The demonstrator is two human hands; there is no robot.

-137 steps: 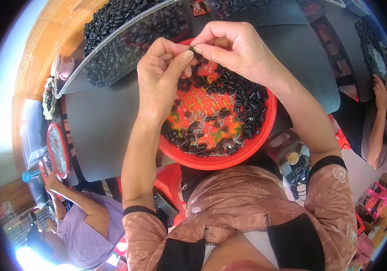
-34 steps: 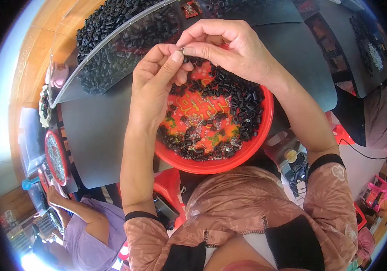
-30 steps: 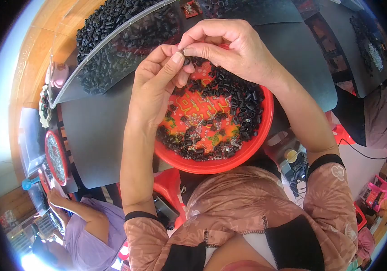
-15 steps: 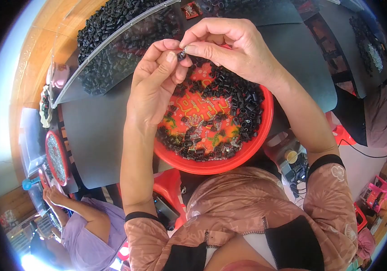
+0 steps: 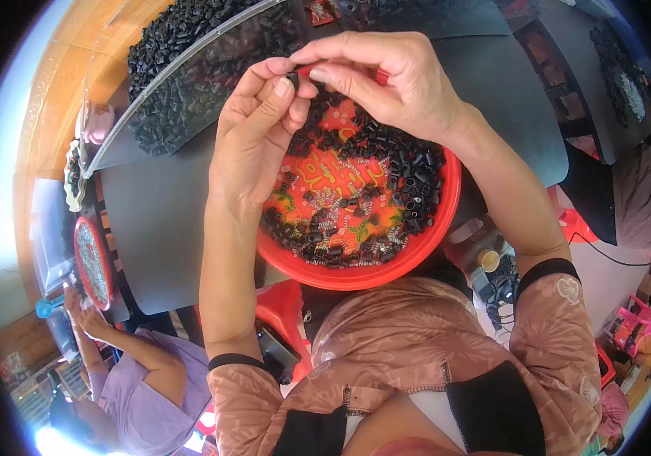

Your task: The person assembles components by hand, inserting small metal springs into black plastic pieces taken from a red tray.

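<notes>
My left hand (image 5: 257, 114) pinches a small black plastic part (image 5: 292, 78) between thumb and index finger, its other fingers curled. My right hand (image 5: 394, 80) is just to the right, its index fingertip at the top of the left fingertips and its thumb apart; I see nothing gripped in it. Below both hands is a round red tray (image 5: 356, 280) with a patterned floor. Many small black plastic parts (image 5: 409, 178) lie along its right and lower sides, and small metal springs (image 5: 329, 220) are scattered over the middle.
A clear-walled bin (image 5: 189, 91) heaped with black parts stands at the upper left on the dark table (image 5: 166, 220). At the left, a co-worker in a purple top (image 5: 151, 387) reaches near a red-rimmed tray (image 5: 94, 262) of metal pieces. Red stools (image 5: 280, 308) stand below the table.
A spring showed between both hands' fingertips before; it no longer shows. My right thumb has parted from the index finger. The left hand still pinches the black part.
</notes>
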